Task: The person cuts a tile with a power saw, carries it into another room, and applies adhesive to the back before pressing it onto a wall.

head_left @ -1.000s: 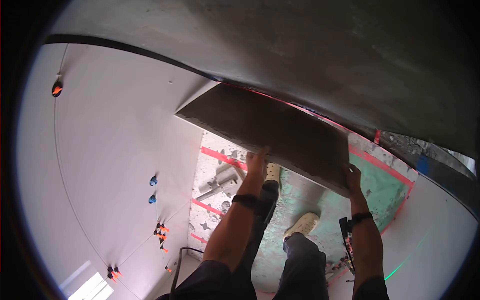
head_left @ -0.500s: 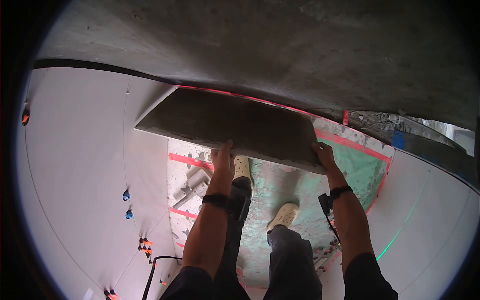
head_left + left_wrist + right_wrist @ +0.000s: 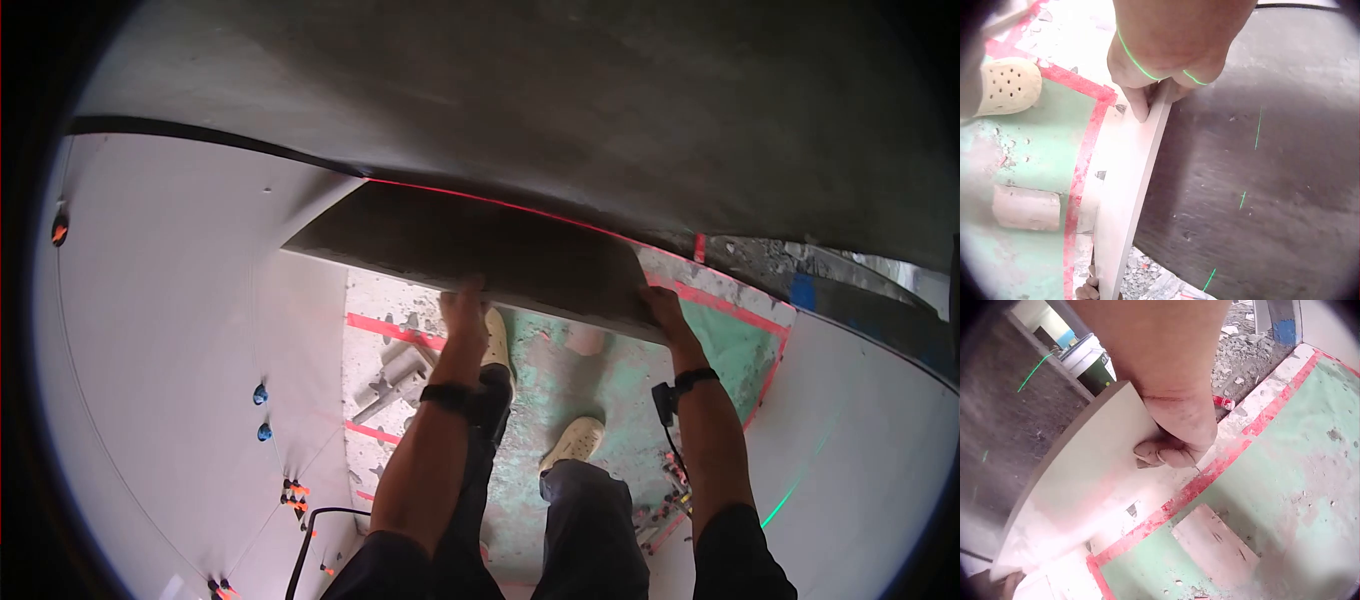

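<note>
A long tile with a dark, mortar-like coating on its upward side lies across the front of my body, its far edge close along the dark coated wall. My left hand grips its near edge around the middle, fingers on the pale face and thumb side over the coated one. At the right end, my right hand holds the tile's corner. In the right wrist view its curled fingers lie against the smooth pale face. The left wrist view shows the tile's thin pale edge running away from the left hand.
Below are a green floor bordered by red tape and a loose flat piece. My beige clogs stand there. White tiled wall with orange and blue clips rises at left. Rubble and a bucket lie beyond the wall's edge.
The tile has tipped so that its coated side shows narrower, and its far edge sits closer to the dark wall. Both hands keep their grip; the head view has shifted.
</note>
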A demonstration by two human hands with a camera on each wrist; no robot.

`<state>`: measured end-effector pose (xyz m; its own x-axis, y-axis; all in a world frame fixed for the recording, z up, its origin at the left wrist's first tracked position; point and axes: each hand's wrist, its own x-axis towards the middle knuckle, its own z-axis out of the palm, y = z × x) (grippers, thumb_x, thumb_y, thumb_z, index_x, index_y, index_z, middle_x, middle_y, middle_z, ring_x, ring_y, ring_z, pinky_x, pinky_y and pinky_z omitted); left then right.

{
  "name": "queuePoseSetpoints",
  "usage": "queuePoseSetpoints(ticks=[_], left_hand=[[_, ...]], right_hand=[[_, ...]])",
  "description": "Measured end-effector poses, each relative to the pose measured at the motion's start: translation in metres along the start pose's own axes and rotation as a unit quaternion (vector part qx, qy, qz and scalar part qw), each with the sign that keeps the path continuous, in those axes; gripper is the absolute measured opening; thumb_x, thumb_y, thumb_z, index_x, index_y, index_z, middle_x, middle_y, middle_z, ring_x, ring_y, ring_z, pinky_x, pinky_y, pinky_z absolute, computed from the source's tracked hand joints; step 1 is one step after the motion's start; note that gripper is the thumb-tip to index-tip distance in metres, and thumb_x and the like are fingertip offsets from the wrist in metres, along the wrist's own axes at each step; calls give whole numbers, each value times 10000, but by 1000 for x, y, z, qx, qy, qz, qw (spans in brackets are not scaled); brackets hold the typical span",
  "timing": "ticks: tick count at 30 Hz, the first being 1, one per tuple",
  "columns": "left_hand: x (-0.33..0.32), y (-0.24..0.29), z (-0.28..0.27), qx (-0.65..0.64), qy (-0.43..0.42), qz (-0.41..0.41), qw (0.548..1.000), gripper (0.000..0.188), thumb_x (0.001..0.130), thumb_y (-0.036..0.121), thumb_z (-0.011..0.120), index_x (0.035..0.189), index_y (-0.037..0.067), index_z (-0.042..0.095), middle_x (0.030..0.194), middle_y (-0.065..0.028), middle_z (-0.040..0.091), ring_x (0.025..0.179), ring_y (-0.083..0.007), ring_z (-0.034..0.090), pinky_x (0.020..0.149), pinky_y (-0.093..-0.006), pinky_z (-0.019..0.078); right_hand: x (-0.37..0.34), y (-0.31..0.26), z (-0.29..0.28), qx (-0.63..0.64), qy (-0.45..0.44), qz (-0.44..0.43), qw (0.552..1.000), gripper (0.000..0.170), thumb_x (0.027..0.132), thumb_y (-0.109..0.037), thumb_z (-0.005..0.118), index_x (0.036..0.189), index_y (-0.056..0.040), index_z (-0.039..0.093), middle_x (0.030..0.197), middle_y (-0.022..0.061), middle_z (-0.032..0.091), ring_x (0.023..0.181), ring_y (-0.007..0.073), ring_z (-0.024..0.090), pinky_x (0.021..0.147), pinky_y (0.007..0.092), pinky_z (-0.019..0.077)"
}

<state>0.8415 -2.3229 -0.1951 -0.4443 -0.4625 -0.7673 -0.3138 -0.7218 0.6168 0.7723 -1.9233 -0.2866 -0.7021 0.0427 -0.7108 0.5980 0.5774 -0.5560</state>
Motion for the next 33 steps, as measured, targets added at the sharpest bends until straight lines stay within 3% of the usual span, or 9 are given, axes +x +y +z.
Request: queuePoseSetpoints(ticks=[2, 4, 13, 18, 20, 26, 30, 32, 33], left_hand=[[4, 0, -1, 64, -14, 8, 998, 465, 808, 172, 780, 1147, 80, 476, 1085, -78, 563, 929, -214, 557, 752, -395, 475], [2, 12, 14, 95, 19, -7, 995, 430, 827, 156, 754, 1149, 60, 487, 1050, -86, 582, 915, -214, 585, 771, -396, 515], [54, 60, 64, 92, -101, 67, 988, 488, 887, 215, 669, 1291, 51, 448, 1225, -148, 574, 1060, -289, 612, 883, -425, 579], [95, 133, 58, 101, -20, 138, 985, 769, 847, 275, 666, 1440, 106, 208, 1377, -177, 450, 1190, -431, 517, 917, -578, 521], [118, 162, 48, 115, -11, 162, 980, 774, 834, 259, 669, 1438, 96, 213, 1361, -190, 458, 1251, -446, 483, 931, -613, 501], [151, 215, 39, 196, -2, 213, 957, 806, 743, 236, 731, 1354, 12, 256, 1352, -281, 463, 1265, -449, 477, 920, -692, 488], [170, 220, 35, 187, -57, 217, 956, 897, 767, 260, 727, 1413, 7, 159, 1377, -280, 453, 1256, -452, 492, 936, -694, 485], [166, 223, 38, 197, -43, 210, 957, 945, 773, 253, 719, 1447, 13, 104, 1373, -278, 456, 1242, -448, 507, 897, -680, 518], [168, 224, 39, 195, -31, 227, 954, 892, 770, 251, 723, 1435, 4, 182, 1353, -270, 475, 1222, -443, 525, 871, -671, 535]], right_hand=[[33, 29, -1, -155, -36, -138, 978, 430, 923, -389, 639, 1027, 19, 732, 1007, 137, 737, 950, 222, 685, 846, 385, 522], [22, 19, -3, 280, -111, 35, 953, 388, 1000, -290, 533, 1210, 21, 633, 1133, 97, 692, 986, 220, 681, 866, 374, 539], [-29, -22, -45, 491, -89, -51, 865, 460, 970, -343, 569, 1333, -61, 549, 1155, 80, 655, 1001, 214, 650, 887, 370, 522], [-21, -30, -39, 440, -52, -109, 890, 415, 952, -309, 560, 1276, -51, 590, 1182, 79, 639, 978, 222, 644, 896, 362, 527], [-19, -42, -33, 225, 12, -157, 962, 395, 935, -272, 582, 1241, -24, 602, 1155, 80, 633, 976, 221, 636, 874, 354, 524], [75, -9, -20, 0, 76, -304, 950, 382, 875, -189, 707, 1160, 45, 605, 1060, 134, 645, 899, 186, 635, 753, 383, 532], [76, -16, -3, 79, 18, -163, 983, 385, 853, -176, 738, 1154, -5, 571, 950, 58, 630, 821, 165, 636, 653, 351, 540], [150, 44, -3, -43, 50, -429, 901, 331, 886, -228, 724, 1118, -15, 621, 872, 29, 625, 638, 134, 572, 545, 293, 464], [133, 33, 4, -46, 49, -422, 904, 331, 886, -228, 724, 1118, -15, 621, 872, 29, 625, 638, 134, 572, 545, 293, 464]])
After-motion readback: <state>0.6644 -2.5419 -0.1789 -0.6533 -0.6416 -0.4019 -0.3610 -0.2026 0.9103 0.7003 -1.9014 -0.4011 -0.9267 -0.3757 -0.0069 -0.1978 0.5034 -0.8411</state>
